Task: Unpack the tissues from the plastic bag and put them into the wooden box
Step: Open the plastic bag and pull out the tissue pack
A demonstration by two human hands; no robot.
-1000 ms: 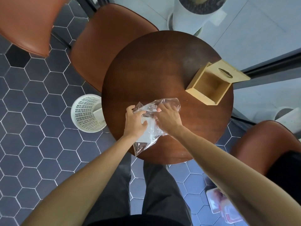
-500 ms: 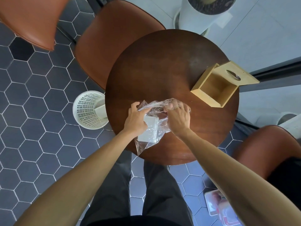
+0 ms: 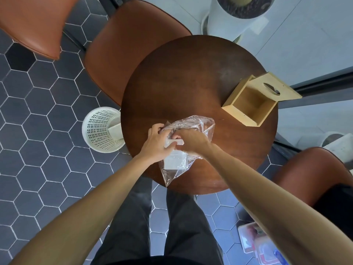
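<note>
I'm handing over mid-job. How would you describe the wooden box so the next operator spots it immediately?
Find the round dark-brown table; the wooden box sits at its far right edge, away from the hands and the plastic bag. It is pale wood, square, open and empty, with its lid, which has an oval slot, resting along its far side.

Looks like a café or lounge seating corner, possibly a home nook; cannot settle which. Small round dark-wood table [image 3: 191,79] at centre. Brown leather-look chairs [image 3: 131,50] at 11 and 10 o'clock, a third at 4 o'clock. Dark hexagonal floor tiles [image 3: 38,115] with pale grout across 7 to 10 o'clock. White perforated waste basket [image 3: 99,131] at 9 o'clock, just beside the table. Large white cylindrical planter [image 3: 235,18] at 1 o'clock, on a pale floor.
</note>
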